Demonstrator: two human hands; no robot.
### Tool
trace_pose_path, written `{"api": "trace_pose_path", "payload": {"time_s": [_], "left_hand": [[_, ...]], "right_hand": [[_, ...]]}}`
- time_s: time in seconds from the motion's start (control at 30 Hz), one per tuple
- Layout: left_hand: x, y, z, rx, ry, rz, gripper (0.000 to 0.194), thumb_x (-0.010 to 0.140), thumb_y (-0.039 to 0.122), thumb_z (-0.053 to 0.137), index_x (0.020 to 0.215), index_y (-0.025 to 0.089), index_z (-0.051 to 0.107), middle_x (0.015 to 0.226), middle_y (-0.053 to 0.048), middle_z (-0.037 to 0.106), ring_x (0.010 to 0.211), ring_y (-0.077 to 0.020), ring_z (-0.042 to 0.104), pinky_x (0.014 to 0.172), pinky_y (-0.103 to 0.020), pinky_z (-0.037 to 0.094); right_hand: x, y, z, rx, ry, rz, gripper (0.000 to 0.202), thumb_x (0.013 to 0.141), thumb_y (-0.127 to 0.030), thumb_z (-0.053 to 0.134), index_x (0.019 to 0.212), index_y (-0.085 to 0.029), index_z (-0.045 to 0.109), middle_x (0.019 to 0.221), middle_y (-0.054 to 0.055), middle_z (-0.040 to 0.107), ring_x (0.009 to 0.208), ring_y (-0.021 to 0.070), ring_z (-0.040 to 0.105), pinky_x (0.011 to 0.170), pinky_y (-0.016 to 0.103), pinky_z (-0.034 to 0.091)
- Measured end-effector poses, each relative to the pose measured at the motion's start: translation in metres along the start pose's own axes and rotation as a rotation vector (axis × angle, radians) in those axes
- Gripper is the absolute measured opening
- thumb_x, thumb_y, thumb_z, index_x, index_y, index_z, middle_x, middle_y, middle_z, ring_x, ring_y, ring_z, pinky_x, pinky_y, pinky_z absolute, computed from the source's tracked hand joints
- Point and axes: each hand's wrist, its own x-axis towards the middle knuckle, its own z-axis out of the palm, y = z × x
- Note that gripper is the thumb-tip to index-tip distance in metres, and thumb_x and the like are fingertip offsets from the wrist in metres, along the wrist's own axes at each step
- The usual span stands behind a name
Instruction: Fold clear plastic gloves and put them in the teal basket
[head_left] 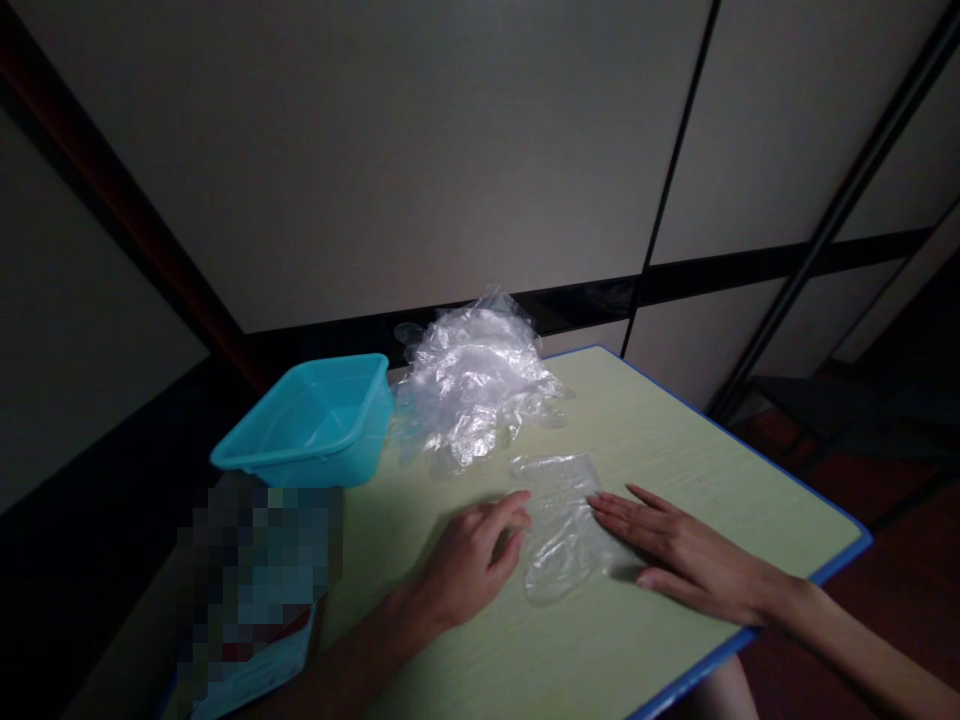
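While both flat hands (472,560) (675,550) press clear glove (562,520), teal tub (315,420) (contents unclear) sits apart.

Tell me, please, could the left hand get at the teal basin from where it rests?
Probably yes: the left hand lies flat beside the clear plastic glove, and only bare table shows between it and the teal basin.

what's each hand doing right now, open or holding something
Left hand: open, fingers loosely curled, fingertips at the edge of the clear plastic glove, gripping nothing.
Right hand: open and flat, pressing on the glove's other side.
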Motion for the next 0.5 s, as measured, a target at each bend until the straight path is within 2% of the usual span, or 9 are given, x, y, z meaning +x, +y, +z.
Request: {"api": "trace_pose_path", "payload": {"time_s": [0.13, 0.2, 0.27, 0.37, 0.5], "left_hand": [[0.0, -0.002, 0.002, 0.006, 0.072, -0.084, 0.031, 0.077, 0.012, 0.044, 0.106, 0.02, 0.051, 0.087, -0.001, 0.067, 0.081, -0.0164, 0.062, 0.079, -0.03, 0.047], [0.002, -0.005, 0.002, -0.036, 0.15, -0.171, 0.027, 0.077, 0.014, 0.044, 0.102, 0.02, 0.051, 0.08, -0.001, 0.067, 0.076, -0.0165, 0.062, 0.074, -0.029, 0.047], [0.004, -0.007, 0.002, -0.119, 0.244, -0.255, 0.019, 0.077, 0.017, 0.045, 0.095, 0.02, 0.053, 0.077, -0.001, 0.067, 0.075, -0.0167, 0.062, 0.073, -0.028, 0.047], [0.008, -0.012, 0.001, -0.278, 0.335, -0.324, 0.01, 0.077, 0.019, 0.045, 0.08, 0.018, 0.054, 0.081, -0.003, 0.066, 0.079, -0.0171, 0.062, 0.071, -0.027, 0.045], [0.01, -0.013, 0.001, -0.472, 0.291, -0.351, 0.012, 0.078, 0.022, 0.046, 0.087, 0.017, 0.051, 0.077, -0.004, 0.067, 0.076, -0.0177, 0.063, 0.067, -0.027, 0.045]], "right_hand": [[-0.002, 0.002, 0.0, 0.032, 0.043, 0.025, 0.059, 0.087, -0.039, 0.042, 0.139, -0.023, 0.017, 0.141, 0.006, 0.027, 0.129, 0.0233, 0.023, 0.105, 0.049, 0.018], [-0.004, 0.003, -0.001, 0.061, 0.134, 0.056, 0.053, 0.088, -0.037, 0.043, 0.136, -0.025, 0.025, 0.14, 0.006, 0.031, 0.127, 0.0232, 0.027, 0.103, 0.047, 0.026], [-0.007, 0.003, -0.004, 0.068, 0.218, 0.065, 0.041, 0.088, -0.033, 0.043, 0.128, -0.025, 0.04, 0.134, 0.007, 0.041, 0.122, 0.0224, 0.036, 0.097, 0.043, 0.037], [-0.011, -0.001, -0.007, -0.002, 0.271, 0.018, 0.024, 0.089, -0.027, 0.042, 0.107, -0.022, 0.058, 0.107, 0.008, 0.058, 0.1, 0.0197, 0.053, 0.082, 0.037, 0.046], [-0.011, -0.01, -0.008, -0.149, 0.263, -0.035, 0.031, 0.093, -0.024, 0.032, 0.088, -0.017, 0.061, 0.076, 0.006, 0.059, 0.072, 0.0162, 0.055, 0.065, 0.032, 0.045]]}}
